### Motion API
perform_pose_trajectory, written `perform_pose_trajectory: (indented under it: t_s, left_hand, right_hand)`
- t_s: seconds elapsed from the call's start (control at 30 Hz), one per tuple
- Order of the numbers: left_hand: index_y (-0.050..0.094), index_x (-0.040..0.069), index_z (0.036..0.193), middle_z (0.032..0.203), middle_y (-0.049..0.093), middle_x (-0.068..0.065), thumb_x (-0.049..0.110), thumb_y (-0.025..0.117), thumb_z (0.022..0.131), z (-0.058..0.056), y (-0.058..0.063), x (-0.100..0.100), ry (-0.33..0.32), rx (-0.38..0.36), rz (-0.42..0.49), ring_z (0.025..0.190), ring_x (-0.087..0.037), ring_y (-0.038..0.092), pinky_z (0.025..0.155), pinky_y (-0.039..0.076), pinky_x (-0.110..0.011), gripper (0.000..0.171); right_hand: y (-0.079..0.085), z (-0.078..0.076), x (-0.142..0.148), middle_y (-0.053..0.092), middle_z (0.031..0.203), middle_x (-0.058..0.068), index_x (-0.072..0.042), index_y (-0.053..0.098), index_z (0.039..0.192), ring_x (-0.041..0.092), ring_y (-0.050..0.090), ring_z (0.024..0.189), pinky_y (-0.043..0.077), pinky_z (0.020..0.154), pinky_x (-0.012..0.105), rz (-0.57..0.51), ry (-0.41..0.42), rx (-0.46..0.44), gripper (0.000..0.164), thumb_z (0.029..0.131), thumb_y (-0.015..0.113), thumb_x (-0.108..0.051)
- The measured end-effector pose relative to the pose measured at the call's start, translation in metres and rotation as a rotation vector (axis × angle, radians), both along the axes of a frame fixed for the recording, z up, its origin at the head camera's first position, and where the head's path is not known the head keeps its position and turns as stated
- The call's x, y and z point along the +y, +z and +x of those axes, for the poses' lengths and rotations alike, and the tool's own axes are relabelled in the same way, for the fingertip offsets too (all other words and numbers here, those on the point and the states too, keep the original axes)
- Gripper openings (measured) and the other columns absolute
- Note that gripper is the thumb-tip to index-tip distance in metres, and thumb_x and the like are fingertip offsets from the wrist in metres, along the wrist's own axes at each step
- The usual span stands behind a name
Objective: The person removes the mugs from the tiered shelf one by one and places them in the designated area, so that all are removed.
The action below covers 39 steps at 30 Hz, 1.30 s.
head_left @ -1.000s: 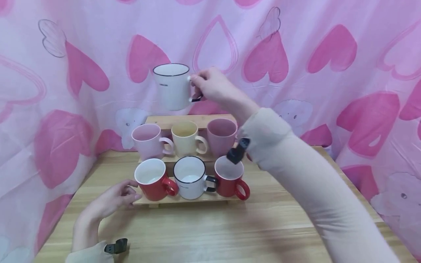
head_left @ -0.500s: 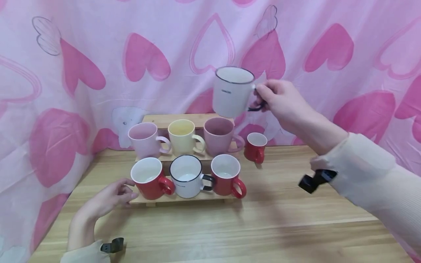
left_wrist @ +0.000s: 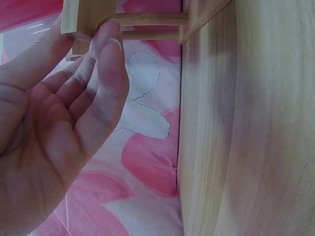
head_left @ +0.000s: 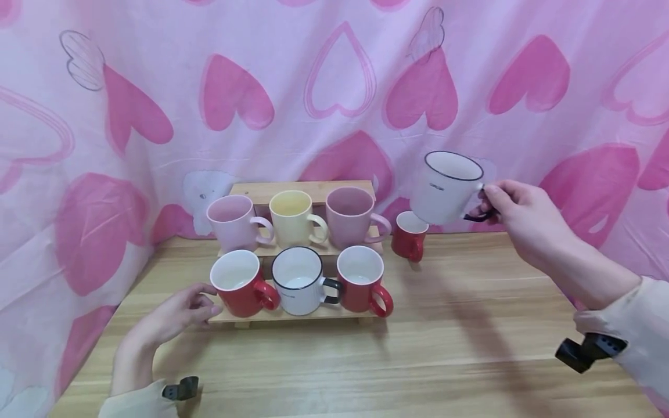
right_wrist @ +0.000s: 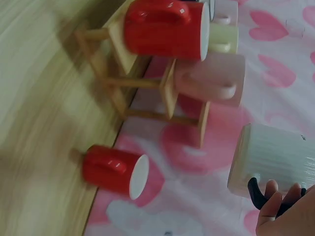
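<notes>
My right hand (head_left: 528, 220) pinches the black handle of a white mug (head_left: 444, 194) with a dark rim, raised above the table at the right. The mug tilts slightly. A three-step wooden rack (head_left: 303, 191) stands at the table's middle. Its left end is gripped between the thumb and fingers of my left hand (left_wrist: 74, 93), beside a red mug (head_left: 243, 296). On that lowest step are also a white mug (head_left: 298, 293) and another red mug (head_left: 360, 293). Along the middle step sit a pink mug (head_left: 232, 226), a yellow mug (head_left: 291, 223) and a mauve mug (head_left: 349, 220).
A smaller red mug (head_left: 407, 241) stands on the wooden table (head_left: 444, 354), right of the rack and below the held mug. Behind the table hangs a pink heart-print cloth (head_left: 235, 139). The rack's top step carries no mug.
My right hand has carried the white mug from above the rack to the right and lower. The small red mug has come into full view. My left hand has stayed at the rack's left end.
</notes>
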<state>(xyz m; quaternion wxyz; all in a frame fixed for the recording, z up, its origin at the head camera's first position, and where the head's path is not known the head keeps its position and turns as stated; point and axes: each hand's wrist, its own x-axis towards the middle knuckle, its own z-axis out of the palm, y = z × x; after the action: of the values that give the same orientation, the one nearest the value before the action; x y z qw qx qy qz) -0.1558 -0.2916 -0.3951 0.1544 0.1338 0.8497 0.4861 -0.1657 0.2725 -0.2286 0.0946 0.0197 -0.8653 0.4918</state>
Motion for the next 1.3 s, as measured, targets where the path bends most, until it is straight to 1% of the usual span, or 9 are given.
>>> perform_pose_trajectory:
  t_s: [0.37, 0.43, 0.6, 0.67, 0.8, 0.93, 1.07, 1.17, 1.3]
  left_hand:
    - [0.046, -0.009, 0.126, 0.087, 0.062, -0.015, 0.017, 0.067, 0.093, -0.002, 0.001, -0.001, -0.011, -0.005, -0.004, 0.080, -0.031, 0.064, 0.072, 0.054, -0.037, 0.047]
    - [0.046, -0.009, 0.125, 0.087, 0.062, -0.015, 0.017, 0.067, 0.093, -0.002, 0.002, -0.001, -0.013, 0.000, -0.004, 0.080, -0.031, 0.064, 0.072, 0.053, -0.036, 0.047]
    - [0.046, -0.009, 0.125, 0.086, 0.062, -0.015, 0.017, 0.067, 0.093, -0.001, 0.003, -0.002, -0.011, 0.011, -0.018, 0.079, -0.032, 0.063, 0.072, 0.053, -0.035, 0.047]
    - [0.046, -0.009, 0.125, 0.086, 0.062, -0.014, 0.017, 0.067, 0.093, -0.002, 0.003, -0.002, -0.010, 0.009, -0.021, 0.079, -0.032, 0.063, 0.072, 0.053, -0.035, 0.047]
    - [0.046, -0.009, 0.125, 0.086, 0.062, -0.013, 0.017, 0.067, 0.093, -0.002, 0.003, -0.001, -0.013, 0.005, -0.022, 0.079, -0.031, 0.063, 0.072, 0.053, -0.035, 0.047]
    - [0.046, -0.010, 0.125, 0.086, 0.062, -0.013, 0.018, 0.067, 0.093, -0.001, 0.002, -0.002, -0.014, 0.015, -0.025, 0.079, -0.030, 0.063, 0.072, 0.052, -0.034, 0.047]
    - [0.045, -0.010, 0.125, 0.086, 0.062, -0.014, 0.017, 0.066, 0.093, -0.001, 0.000, -0.002, -0.017, 0.012, -0.009, 0.079, -0.033, 0.064, 0.072, 0.054, -0.037, 0.047]
    - [0.045, -0.011, 0.126, 0.087, 0.062, -0.014, 0.017, 0.067, 0.093, -0.002, 0.000, -0.001, -0.017, -0.001, -0.002, 0.081, -0.037, 0.064, 0.073, 0.055, -0.040, 0.049]
    - [0.044, -0.010, 0.127, 0.087, 0.062, -0.014, 0.018, 0.067, 0.093, -0.003, 0.002, -0.001, -0.011, -0.002, -0.012, 0.081, -0.036, 0.064, 0.073, 0.054, -0.039, 0.049]
  right_hand:
    - [-0.037, 0.008, 0.051, 0.064, 0.078, -0.016, 0.002, 0.054, 0.108, -0.002, 0.060, 0.073, 0.048, 0.065, 0.012, -0.011, -0.108, 0.034, 0.031, 0.106, 0.040, -0.025]
    - [-0.047, 0.007, 0.057, 0.063, 0.077, -0.015, 0.002, 0.054, 0.107, -0.003, 0.061, 0.072, 0.047, 0.065, 0.012, -0.027, -0.135, 0.043, 0.030, 0.106, 0.041, -0.025]
    - [-0.080, 0.001, 0.065, 0.062, 0.074, -0.014, -0.008, 0.057, 0.102, -0.004, 0.060, 0.070, 0.046, 0.062, 0.013, -0.103, -0.233, 0.085, 0.021, 0.105, 0.041, -0.022]
    - [-0.095, -0.001, 0.066, 0.062, 0.072, -0.014, -0.010, 0.057, 0.100, -0.004, 0.060, 0.068, 0.046, 0.061, 0.012, -0.165, -0.265, 0.087, 0.020, 0.105, 0.041, -0.021]
    - [-0.123, -0.009, 0.064, 0.062, 0.066, -0.014, -0.007, 0.057, 0.095, -0.002, 0.058, 0.065, 0.043, 0.058, 0.014, -0.255, -0.341, 0.067, 0.022, 0.105, 0.042, -0.021]
    - [-0.147, -0.022, 0.061, 0.059, 0.065, -0.017, 0.000, 0.057, 0.103, -0.005, 0.055, 0.066, 0.041, 0.059, 0.013, -0.147, -0.434, 0.047, 0.030, 0.105, 0.039, -0.024]
    - [-0.165, -0.036, 0.059, 0.057, 0.066, -0.019, 0.004, 0.056, 0.112, -0.007, 0.053, 0.068, 0.040, 0.066, 0.012, -0.114, -0.483, 0.024, 0.036, 0.106, 0.037, -0.025]
    - [-0.175, -0.047, 0.055, 0.057, 0.070, -0.014, 0.005, 0.056, 0.116, -0.005, 0.053, 0.069, 0.041, 0.070, 0.013, -0.135, -0.520, 0.013, 0.038, 0.106, 0.036, -0.026]
    - [-0.187, -0.059, 0.046, 0.059, 0.083, -0.001, 0.004, 0.055, 0.119, 0.002, 0.051, 0.075, 0.041, 0.072, 0.018, -0.134, -0.587, -0.013, 0.040, 0.106, 0.036, -0.027]
